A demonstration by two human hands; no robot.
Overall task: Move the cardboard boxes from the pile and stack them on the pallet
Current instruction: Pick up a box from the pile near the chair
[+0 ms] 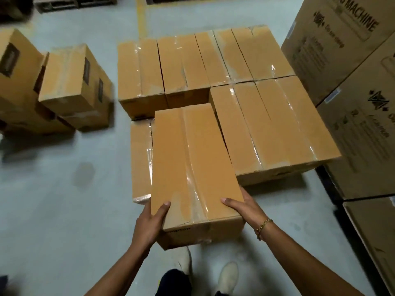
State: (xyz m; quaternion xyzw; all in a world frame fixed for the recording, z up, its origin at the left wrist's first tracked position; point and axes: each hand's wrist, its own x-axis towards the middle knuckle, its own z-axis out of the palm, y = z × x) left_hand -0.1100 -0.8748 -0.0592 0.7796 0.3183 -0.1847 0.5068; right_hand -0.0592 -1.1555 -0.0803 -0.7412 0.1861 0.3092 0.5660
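Shoes (227,276), pale ones, are standing on the grey floor (53,210) at the bottom of our view. Just above them we are gripping a cardboard box (192,167) by its near end. Our left hand (149,223) is clasping the near left corner, thumb lying on the taped top. Our right hand (243,207) is clasping the near right edge, thumb likewise on top, the other fingers wrapping down the side out of sight. A gold bracelet (264,227) is hanging at that wrist.

The box is pointing away from us, its far end reaching in among the stacked boxes (267,129). It is covering most of a lower box (141,159) whose left strip is showing beside it. We cannot tell whether the held box is resting on that one or hanging just over it.

Behind and to the right, the stacked boxes are sitting side by side in two rows, tape glinting on their tops; whatever is bearing them is hidden beneath.

To the left, well apart, the pile (64,86) is lying in a loose heap. On the right, tall printed cartons (352,124) are rising beside the stack. Farther off, a yellow line (141,16) is running across the floor towards a wooden pallet (74,2).
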